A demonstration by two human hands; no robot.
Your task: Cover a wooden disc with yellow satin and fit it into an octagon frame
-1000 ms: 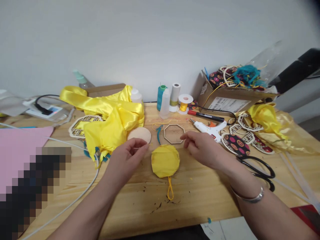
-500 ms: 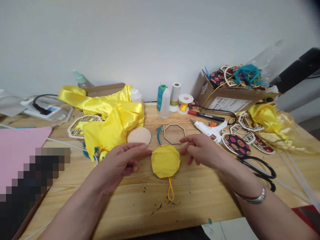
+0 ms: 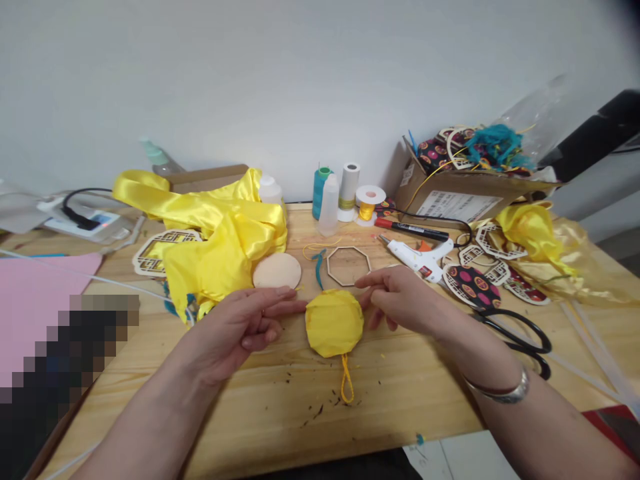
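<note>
A round disc covered in yellow fabric (image 3: 334, 324) lies flat on the wooden table in front of me. Its orange-yellow cord loop (image 3: 347, 380) points toward me. On the disc's left side, my left hand (image 3: 250, 317) has its index finger stretched to the edge, with the other fingers loosely curled. My right hand (image 3: 393, 297) is at the upper right edge, fingers bent and apart, fingertips near or touching the fabric. Neither hand grips anything. Just beyond are a bare wooden disc (image 3: 277, 271), an octagonal wooden frame (image 3: 349, 266) and a bit of teal cord (image 3: 319, 269).
Yellow satin cloth (image 3: 220, 247) is heaped at the left. Thread spools (image 3: 349, 190) and a translucent bottle (image 3: 329, 207) stand by the wall. To the right are a marker (image 3: 413, 229), a glue gun (image 3: 420, 259), patterned pieces (image 3: 471, 285), black-handled scissors (image 3: 520, 333) and a full cardboard box (image 3: 455, 200).
The yellow disc and its loop have shifted slightly right and turned a little. My left index finger now reaches further against the disc's edge. The right hand has moved slightly left.
</note>
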